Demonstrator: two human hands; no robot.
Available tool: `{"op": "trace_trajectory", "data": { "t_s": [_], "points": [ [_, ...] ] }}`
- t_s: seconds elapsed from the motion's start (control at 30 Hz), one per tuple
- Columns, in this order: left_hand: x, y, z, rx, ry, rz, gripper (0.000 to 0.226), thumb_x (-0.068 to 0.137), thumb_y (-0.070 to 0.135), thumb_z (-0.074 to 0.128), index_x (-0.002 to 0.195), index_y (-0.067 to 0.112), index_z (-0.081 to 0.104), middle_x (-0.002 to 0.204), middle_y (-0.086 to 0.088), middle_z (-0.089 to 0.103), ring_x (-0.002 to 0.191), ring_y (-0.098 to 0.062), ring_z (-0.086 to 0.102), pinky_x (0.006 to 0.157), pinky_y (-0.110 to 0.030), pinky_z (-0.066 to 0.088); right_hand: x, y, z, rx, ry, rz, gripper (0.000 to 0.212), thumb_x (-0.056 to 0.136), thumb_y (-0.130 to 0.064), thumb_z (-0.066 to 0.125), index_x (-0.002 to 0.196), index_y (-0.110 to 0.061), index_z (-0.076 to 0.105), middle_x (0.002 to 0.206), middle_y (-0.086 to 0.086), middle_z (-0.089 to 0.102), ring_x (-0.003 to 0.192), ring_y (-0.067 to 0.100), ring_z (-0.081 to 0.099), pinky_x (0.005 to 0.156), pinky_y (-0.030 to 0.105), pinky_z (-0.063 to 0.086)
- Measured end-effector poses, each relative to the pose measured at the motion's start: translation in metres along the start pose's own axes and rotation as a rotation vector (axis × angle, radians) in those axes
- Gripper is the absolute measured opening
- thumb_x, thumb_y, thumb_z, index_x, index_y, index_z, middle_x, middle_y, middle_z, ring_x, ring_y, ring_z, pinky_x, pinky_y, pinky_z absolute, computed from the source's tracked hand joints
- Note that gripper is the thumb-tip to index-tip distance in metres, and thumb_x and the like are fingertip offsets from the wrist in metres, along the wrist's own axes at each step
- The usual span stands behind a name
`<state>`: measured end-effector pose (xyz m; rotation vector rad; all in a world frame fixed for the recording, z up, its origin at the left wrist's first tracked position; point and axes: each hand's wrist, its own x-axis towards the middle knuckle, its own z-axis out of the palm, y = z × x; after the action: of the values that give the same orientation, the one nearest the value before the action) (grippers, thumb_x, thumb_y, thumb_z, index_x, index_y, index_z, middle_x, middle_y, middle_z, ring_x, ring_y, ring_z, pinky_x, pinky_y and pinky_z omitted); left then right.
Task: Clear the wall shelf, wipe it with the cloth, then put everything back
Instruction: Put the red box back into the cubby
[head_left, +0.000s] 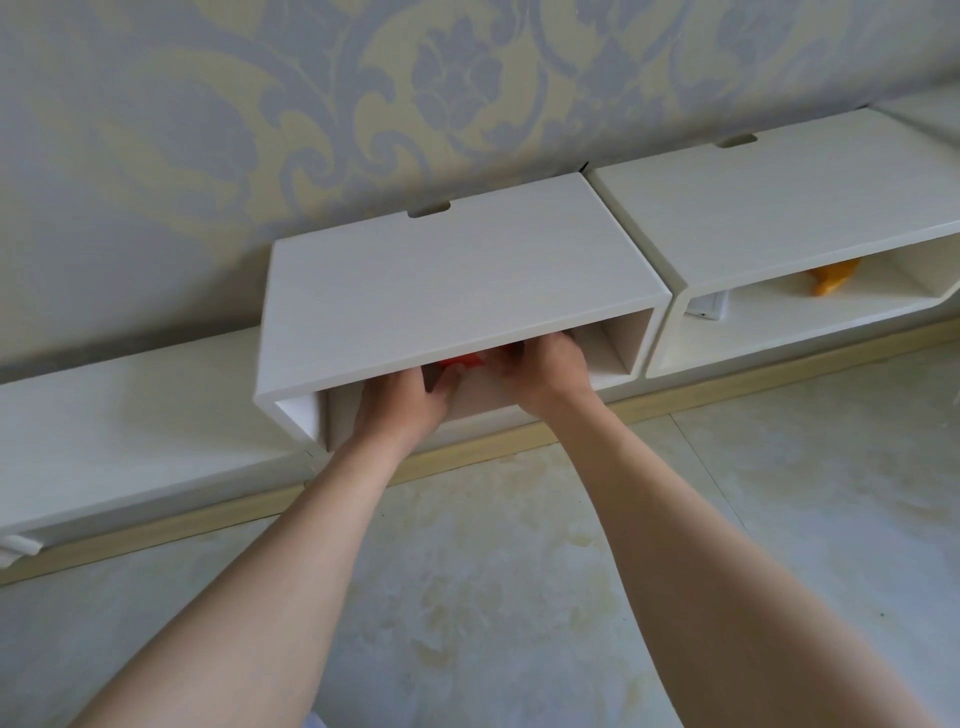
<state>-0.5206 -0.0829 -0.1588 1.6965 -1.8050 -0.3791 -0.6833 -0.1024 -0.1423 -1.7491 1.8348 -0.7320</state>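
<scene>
A white box-shaped wall shelf (447, 280) hangs on the patterned wall, open at the front. Both my hands reach into its opening. My left hand (402, 402) is at the left of the opening with its fingers curled around a small red object (462, 362), of which only a sliver shows under the shelf's top board. My right hand (545, 366) is just to its right, fingers tucked inward by the same red object. The shelf's top hides the fingertips and most of the inside.
A second white shelf unit (779, 218) hangs to the right, holding an orange item (834, 278) and a white device (709, 309). A long low white cabinet (130, 415) runs along the left. Pale marbled tile floor (519, 571) lies below.
</scene>
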Motion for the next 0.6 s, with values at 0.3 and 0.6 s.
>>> {"op": "trace_trajectory", "data": {
  "t_s": [0.3,0.6],
  "points": [
    [-0.013,0.005,-0.012,0.124,-0.149,-0.196,0.057,0.096,0.039,0.055,0.146,0.015,0.039,0.142,-0.008,0.053,0.13,-0.031,0.05,0.103,-0.033,0.04,-0.017,0.008,-0.013,0.369,0.017,0.033,0.019,0.089,-0.01,0.062,0.078,-0.022,0.053,0.077,-0.006,0.058,0.073,0.016,0.051,0.073,0.028,0.046],
    [-0.084,0.017,-0.063,0.126,-0.149,0.043,0.052,0.099,0.026,0.057,0.147,0.009,0.045,0.152,-0.003,0.046,0.139,-0.014,0.042,0.108,-0.011,0.021,-0.087,0.004,0.006,0.407,0.157,-0.128,0.018,0.09,-0.005,0.058,0.099,-0.014,0.071,0.089,-0.007,0.069,0.08,0.007,0.063,0.074,0.016,0.046]
  ]
}}
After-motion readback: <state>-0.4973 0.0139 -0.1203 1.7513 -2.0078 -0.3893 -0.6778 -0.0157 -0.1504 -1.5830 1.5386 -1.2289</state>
